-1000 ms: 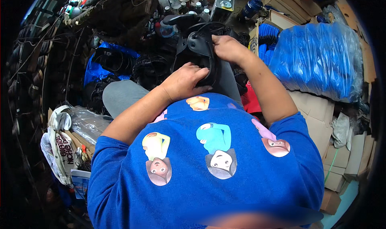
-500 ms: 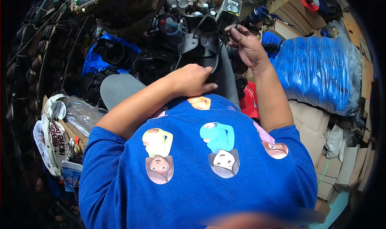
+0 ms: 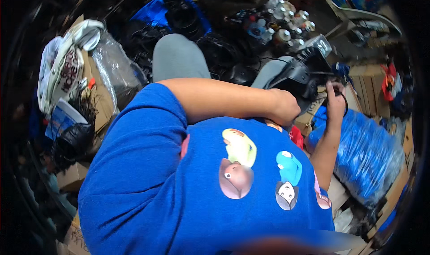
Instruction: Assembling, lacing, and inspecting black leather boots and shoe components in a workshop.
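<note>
Well, the left hand [image 3: 284,108] had its fingers curled against the near edge of the black moulded part [image 3: 298,78] on the lap, though whether they truly gripped it I couldn't tell. The right hand [image 3: 335,103] pinched a thin black cable [image 3: 344,103] just beside that part. Cable looked unseated, so fitting seemed unfinished. Beyond lay bottles [image 3: 282,20] and a blue plastic bundle [image 3: 365,158].

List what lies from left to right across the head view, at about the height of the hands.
White bag with dark print → clear plastic wrap → grey trouser knee → left hand on the black moulded part → right hand → blue plastic-wrapped bundle.
</note>
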Tool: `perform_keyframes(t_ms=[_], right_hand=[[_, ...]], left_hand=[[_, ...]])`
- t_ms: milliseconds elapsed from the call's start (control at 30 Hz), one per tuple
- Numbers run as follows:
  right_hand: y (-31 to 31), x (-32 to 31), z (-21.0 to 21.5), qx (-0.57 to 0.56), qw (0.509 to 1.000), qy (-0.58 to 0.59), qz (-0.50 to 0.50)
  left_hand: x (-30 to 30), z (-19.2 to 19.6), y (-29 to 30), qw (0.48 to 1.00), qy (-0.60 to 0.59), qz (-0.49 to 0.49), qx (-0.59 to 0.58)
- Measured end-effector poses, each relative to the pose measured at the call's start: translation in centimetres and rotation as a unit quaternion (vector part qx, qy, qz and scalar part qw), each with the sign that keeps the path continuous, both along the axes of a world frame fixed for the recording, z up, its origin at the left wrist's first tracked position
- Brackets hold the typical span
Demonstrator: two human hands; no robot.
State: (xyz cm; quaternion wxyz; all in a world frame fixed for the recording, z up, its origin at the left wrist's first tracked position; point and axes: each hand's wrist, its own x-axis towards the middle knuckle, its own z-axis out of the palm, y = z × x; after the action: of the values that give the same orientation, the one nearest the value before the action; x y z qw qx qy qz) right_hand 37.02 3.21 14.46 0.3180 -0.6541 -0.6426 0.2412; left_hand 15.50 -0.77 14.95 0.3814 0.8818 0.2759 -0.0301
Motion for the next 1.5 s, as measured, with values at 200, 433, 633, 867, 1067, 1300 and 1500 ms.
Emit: perform_keyframes(t_ms=[200,433,633,867,1067,1300,1500], right_hand=[[0.8,3.2,-2.3,-0.196,0.92,0.336,-0.033],[1.0,3.0,2.8,-0.177,0.82,0.54,-0.068],[0.0,16.4,7.1,-0.139,0.763,0.627,0.073],[-7.4,11.4,5.1,-0.292,0.916,0.098,-0.258],[-8.6,9.4,-1.3,-0.529,0.615,0.578,0.09],[-4.7,0.4,-2.2,-0.137,0.875,0.446,-0.126],[-4.4,2.9,-1.8,-0.054,0.819,0.532,-0.207]], left_hand=[[0.7,0.0,0.3,0.999,-0.004,-0.039,0.004],[3.7,-1.9,1.5,0.991,-0.022,-0.119,0.054],[3.7,-1.5,0.9,0.992,-0.073,-0.094,0.04],[1.7,0.0,4.4,0.881,-0.252,0.255,0.31],[3.4,-1.5,6.7,0.92,-0.234,0.257,0.18],[2.0,-1.3,6.1,0.906,-0.209,0.245,0.276],[3.4,-0.3,8.1,0.918,-0.281,0.243,-0.136]])
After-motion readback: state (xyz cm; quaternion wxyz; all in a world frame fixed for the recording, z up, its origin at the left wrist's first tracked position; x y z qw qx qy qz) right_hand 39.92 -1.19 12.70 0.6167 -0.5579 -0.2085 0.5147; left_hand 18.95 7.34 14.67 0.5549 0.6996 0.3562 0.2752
